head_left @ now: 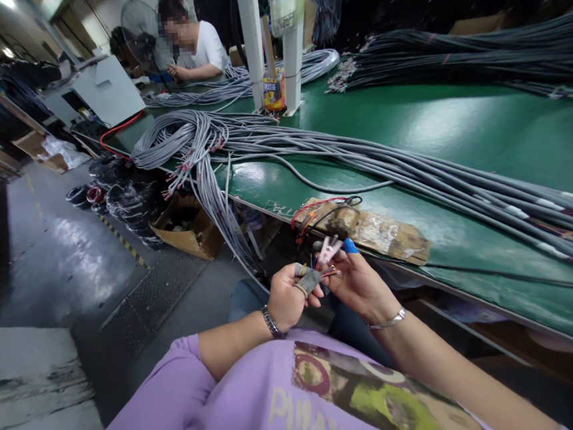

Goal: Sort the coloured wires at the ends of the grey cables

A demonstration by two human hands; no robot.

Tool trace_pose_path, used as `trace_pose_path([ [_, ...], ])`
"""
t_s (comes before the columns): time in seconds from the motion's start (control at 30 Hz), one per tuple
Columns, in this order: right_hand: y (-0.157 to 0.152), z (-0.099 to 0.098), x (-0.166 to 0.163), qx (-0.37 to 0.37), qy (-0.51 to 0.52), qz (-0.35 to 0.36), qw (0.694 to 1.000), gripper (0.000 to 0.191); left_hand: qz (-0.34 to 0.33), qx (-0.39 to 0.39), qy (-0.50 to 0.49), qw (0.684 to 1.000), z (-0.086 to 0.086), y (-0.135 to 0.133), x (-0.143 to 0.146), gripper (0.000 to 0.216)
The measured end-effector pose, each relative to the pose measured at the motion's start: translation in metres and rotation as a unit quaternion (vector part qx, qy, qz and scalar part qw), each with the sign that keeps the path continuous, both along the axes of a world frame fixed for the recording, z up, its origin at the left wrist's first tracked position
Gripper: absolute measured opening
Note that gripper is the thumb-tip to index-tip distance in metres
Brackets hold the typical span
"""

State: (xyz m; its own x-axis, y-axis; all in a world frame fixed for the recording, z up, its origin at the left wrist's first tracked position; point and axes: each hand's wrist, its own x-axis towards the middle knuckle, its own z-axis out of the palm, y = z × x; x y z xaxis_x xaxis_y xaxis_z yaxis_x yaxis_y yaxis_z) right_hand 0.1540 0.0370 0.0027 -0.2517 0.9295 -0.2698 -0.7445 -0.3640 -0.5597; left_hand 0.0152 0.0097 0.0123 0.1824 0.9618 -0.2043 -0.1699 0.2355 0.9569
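Note:
My left hand [288, 295] is closed in a pinch, with grey tape on thumb and fingertip, gripping thin coloured wire ends [325, 268]. My right hand [355, 279] is curled around the same wire ends from the other side; its fingers carry pink and blue tape. Both hands meet just below the front edge of the green table [459, 126]. The wires lead from a grey cable that hangs off the table edge. Each wrist wears a bracelet.
Long bundles of grey cables [413, 170] run across the green table. A taped cardboard pad [378, 230] with red and black leads lies at the table edge. A person in a white shirt [196, 45] sits at the far end. A cardboard box [187, 227] and black coils stand on the floor.

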Motion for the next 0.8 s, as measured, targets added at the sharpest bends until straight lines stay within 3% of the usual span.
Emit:
trace_pose_path([
  [0.2, -0.007, -0.011, 0.012, -0.012, -0.015, 0.070, 0.997, 0.033, -0.007, 0.009, 0.006, 1.000, -0.005, -0.003, -0.006, 0.032],
  [0.33, -0.016, -0.006, 0.015, 0.012, -0.084, 0.127, 0.988, 0.039, -0.010, 0.003, 0.018, 1.000, -0.007, -0.005, -0.008, 0.035],
  [0.57, -0.021, 0.002, 0.006, 0.065, -0.224, 0.058, 0.971, 0.028, -0.044, 0.001, 0.026, 0.999, -0.003, -0.005, -0.007, 0.038],
  [0.8, -0.021, 0.000, 0.007, 0.101, -0.261, 0.054, 0.959, 0.020, -0.096, -0.033, 0.028, 0.994, -0.001, -0.004, -0.011, 0.041],
])
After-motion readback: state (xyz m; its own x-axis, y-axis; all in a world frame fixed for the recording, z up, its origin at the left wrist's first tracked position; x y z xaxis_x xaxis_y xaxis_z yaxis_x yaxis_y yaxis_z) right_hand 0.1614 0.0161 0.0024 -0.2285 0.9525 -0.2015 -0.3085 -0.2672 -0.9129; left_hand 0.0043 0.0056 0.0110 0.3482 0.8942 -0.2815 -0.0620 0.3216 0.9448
